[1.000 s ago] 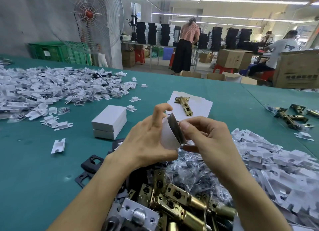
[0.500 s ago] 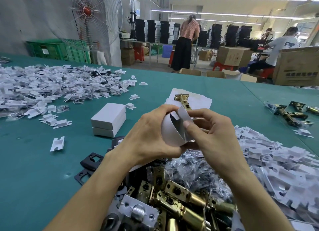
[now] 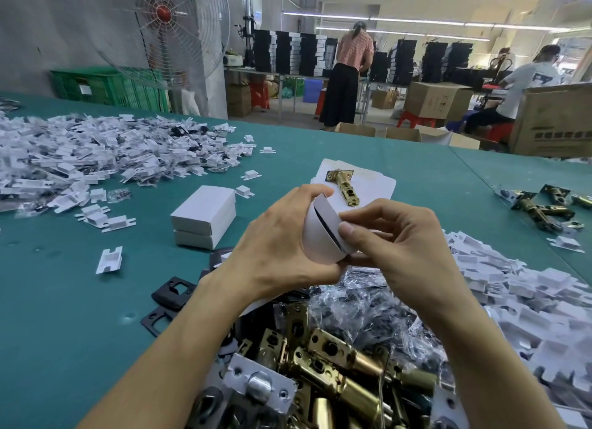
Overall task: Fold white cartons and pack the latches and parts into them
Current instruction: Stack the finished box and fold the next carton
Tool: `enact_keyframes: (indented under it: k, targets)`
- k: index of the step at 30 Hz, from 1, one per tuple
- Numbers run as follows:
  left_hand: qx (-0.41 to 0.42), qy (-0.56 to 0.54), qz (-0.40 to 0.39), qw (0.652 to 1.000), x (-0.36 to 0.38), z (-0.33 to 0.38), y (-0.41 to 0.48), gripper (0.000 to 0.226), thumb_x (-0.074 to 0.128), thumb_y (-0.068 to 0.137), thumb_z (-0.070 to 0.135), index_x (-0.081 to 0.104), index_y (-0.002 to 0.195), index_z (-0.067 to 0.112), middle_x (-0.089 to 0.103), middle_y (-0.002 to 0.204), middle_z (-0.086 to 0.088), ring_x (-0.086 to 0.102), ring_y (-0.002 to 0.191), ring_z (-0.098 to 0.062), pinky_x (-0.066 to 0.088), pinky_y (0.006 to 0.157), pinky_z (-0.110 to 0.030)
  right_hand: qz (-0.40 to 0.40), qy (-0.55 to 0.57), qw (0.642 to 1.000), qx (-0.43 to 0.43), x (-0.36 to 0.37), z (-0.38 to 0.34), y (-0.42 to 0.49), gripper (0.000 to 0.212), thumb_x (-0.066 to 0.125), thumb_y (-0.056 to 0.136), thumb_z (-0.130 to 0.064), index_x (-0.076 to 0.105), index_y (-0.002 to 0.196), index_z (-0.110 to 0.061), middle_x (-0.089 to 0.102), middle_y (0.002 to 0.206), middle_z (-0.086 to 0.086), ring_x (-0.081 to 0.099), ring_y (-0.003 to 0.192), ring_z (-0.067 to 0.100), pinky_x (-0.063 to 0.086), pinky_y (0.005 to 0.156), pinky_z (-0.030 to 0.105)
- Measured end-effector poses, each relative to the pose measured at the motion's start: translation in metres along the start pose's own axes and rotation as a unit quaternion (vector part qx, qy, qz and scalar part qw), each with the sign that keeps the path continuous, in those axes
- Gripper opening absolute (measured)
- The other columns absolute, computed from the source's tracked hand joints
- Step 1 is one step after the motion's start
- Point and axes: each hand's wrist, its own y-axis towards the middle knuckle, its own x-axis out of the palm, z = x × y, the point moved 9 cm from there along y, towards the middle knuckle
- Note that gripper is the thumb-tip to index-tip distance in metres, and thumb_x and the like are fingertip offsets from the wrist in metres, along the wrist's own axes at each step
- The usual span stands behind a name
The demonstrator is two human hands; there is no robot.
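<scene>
Pushed white carton (image 3: 320, 239) flap nearer shut than half a second back; slit now narrow. Head view: held above near middle of green table (image 3: 64, 300), gripped round its curved back by left hand (image 3: 278, 246), pinched at flap by right hand (image 3: 407, 246) with thumb. Behind hands, brass latch (image 3: 343, 187) lying on flat carton blank (image 3: 376, 182). Left of centre, two folded cartons (image 3: 205, 215), stacked. At near edge, latch pile (image 3: 336, 364); far left and near right, heaped white inserts (image 3: 96, 159). Beyond far edge: fan (image 3: 166, 28), green crate (image 3: 105, 86), brown boxes (image 3: 435, 98). Print on boxes too blurred to read.
</scene>
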Motion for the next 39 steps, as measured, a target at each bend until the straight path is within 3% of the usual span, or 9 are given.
enact_keyframes:
  k: [7, 11, 16, 22, 25, 28, 32, 36, 39]
  targets:
    - [0.004, 0.013, -0.012, 1.0, 0.002, 0.001, -0.003, 0.079, 0.074, 0.06, 0.048, 0.038, 0.13, 0.04, 0.048, 0.093, 0.032, 0.054, 0.079, -0.003, 0.044, 0.064, -0.03, -0.057, 0.027, 0.998, 0.026, 0.002, 0.004, 0.0, 0.018, 0.071, 0.085, -0.001, 0.077, 0.086, -0.017, 0.078, 0.087, 0.004, 0.076, 0.084, 0.021, 0.062, 0.071, 0.03]
    - [0.004, -0.009, -0.021, 1.0, 0.003, 0.0, -0.003, 0.079, 0.073, 0.059, 0.047, 0.034, 0.128, 0.045, 0.045, 0.095, 0.039, 0.053, 0.074, -0.002, 0.04, 0.06, -0.027, -0.068, -0.008, 0.998, 0.017, 0.004, 0.002, 0.0, 0.018, 0.074, 0.083, -0.002, 0.077, 0.091, -0.018, 0.078, 0.089, 0.002, 0.075, 0.086, 0.019, 0.062, 0.076, 0.034]
    - [-0.019, -0.052, -0.039, 0.998, 0.011, -0.006, -0.004, 0.081, 0.08, 0.061, 0.04, 0.03, 0.124, 0.043, 0.049, 0.086, 0.015, 0.055, 0.069, -0.011, 0.05, 0.059, -0.035, -0.056, -0.057, 0.997, 0.021, 0.002, 0.003, 0.0, 0.014, 0.075, 0.084, -0.002, 0.077, 0.091, -0.014, 0.078, 0.087, 0.001, 0.075, 0.083, 0.017, 0.063, 0.075, 0.04]
    - [-0.05, -0.111, -0.08, 0.989, 0.023, -0.016, -0.005, 0.083, 0.091, 0.058, 0.029, 0.04, 0.123, 0.034, 0.051, 0.088, 0.015, 0.055, 0.076, 0.0, 0.041, 0.061, -0.011, -0.09, -0.063, 0.992, 0.062, 0.0, 0.011, -0.001, 0.014, 0.074, 0.084, 0.0, 0.078, 0.094, -0.009, 0.077, 0.092, 0.007, 0.075, 0.085, 0.024, 0.062, 0.077, 0.045]
    - [-0.077, -0.1, -0.09, 0.988, 0.027, -0.024, -0.006, 0.071, 0.091, 0.058, 0.034, 0.051, 0.116, 0.033, 0.062, 0.098, 0.009, 0.061, 0.086, -0.005, 0.052, 0.067, -0.023, -0.09, -0.089, 0.989, 0.072, 0.001, 0.015, -0.001, 0.016, 0.074, 0.085, -0.005, 0.078, 0.098, -0.012, 0.078, 0.09, 0.004, 0.075, 0.084, 0.024, 0.063, 0.076, 0.041]
    - [-0.097, -0.133, -0.07, 0.984, 0.025, -0.029, -0.005, 0.061, 0.085, 0.059, 0.036, 0.053, 0.111, 0.031, 0.067, 0.093, 0.004, 0.064, 0.08, -0.011, 0.056, 0.067, -0.032, -0.109, -0.137, 0.983, 0.048, 0.009, 0.01, -0.003, 0.027, 0.073, 0.087, -0.011, 0.075, 0.113, -0.017, 0.077, 0.101, -0.005, 0.073, 0.093, 0.01, 0.059, 0.088, 0.036]
    - [-0.088, -0.132, -0.034, 0.987, 0.016, -0.027, -0.004, 0.071, 0.078, 0.06, 0.044, 0.04, 0.12, 0.034, 0.057, 0.088, 0.005, 0.053, 0.071, -0.002, 0.043, 0.062, -0.014, -0.15, -0.142, 0.978, 0.029, 0.017, 0.006, -0.004, 0.039, 0.069, 0.09, -0.007, 0.065, 0.128, -0.018, 0.067, 0.121, -0.006, 0.065, 0.11, 0.004, 0.051, 0.102, 0.034]
    - [-0.072, -0.127, -0.033, 0.989, 0.013, -0.021, -0.004, 0.073, 0.075, 0.064, 0.038, 0.032, 0.121, 0.038, 0.046, 0.089, 0.006, 0.049, 0.071, 0.0, 0.042, 0.061, -0.013, -0.136, -0.097, 0.986, 0.003, 0.015, 0.0, -0.003, 0.037, 0.071, 0.086, -0.004, 0.068, 0.116, -0.025, 0.067, 0.113, -0.004, 0.067, 0.103, 0.007, 0.053, 0.095, 0.028]
    - [-0.072, -0.145, -0.045, 0.986, 0.013, -0.02, -0.004, 0.07, 0.076, 0.063, 0.03, 0.031, 0.116, 0.039, 0.047, 0.086, 0.006, 0.05, 0.067, 0.003, 0.043, 0.058, -0.012, -0.108, -0.051, 0.993, -0.022, 0.009, -0.003, -0.002, 0.029, 0.078, 0.073, -0.016, 0.075, 0.102, -0.02, 0.074, 0.101, -0.001, 0.073, 0.09, 0.011, 0.057, 0.083, 0.023]
